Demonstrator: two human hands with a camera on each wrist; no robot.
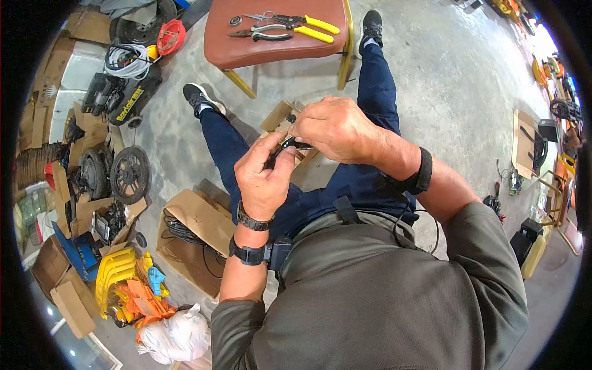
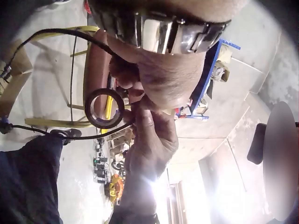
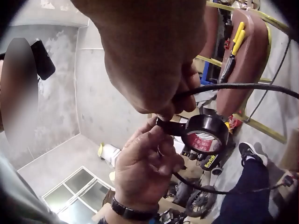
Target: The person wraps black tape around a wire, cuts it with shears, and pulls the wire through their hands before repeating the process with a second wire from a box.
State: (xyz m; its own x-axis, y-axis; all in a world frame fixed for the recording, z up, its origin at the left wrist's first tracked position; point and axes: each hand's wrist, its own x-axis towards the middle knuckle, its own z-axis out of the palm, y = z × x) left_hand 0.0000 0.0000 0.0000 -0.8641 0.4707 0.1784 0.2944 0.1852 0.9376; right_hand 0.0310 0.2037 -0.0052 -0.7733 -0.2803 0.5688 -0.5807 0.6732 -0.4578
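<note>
My left hand (image 1: 264, 176) and right hand (image 1: 338, 128) meet fingertip to fingertip above the lap. Both pinch a thin black cable (image 3: 243, 87), which leaves the fingers in a loop on either side. A roll of black electrical tape (image 3: 203, 123) hangs beside the fingers, a short strip of it running up to where the fingertips come together. In the left wrist view the tape roll (image 2: 88, 109) appears as a ring next to the cable (image 2: 70, 32). The fingers hide the spot where strip and cable meet.
Ahead stands a brown padded stool (image 1: 222, 46) holding grey-handled pliers (image 1: 271, 36), a yellow-handled tool (image 1: 317, 31) and a small ring (image 1: 235, 21). An open cardboard box (image 1: 185, 209) with coiled cable sits by the left leg. Wheels (image 1: 130, 175) and yellow parts (image 1: 116, 274) lie left.
</note>
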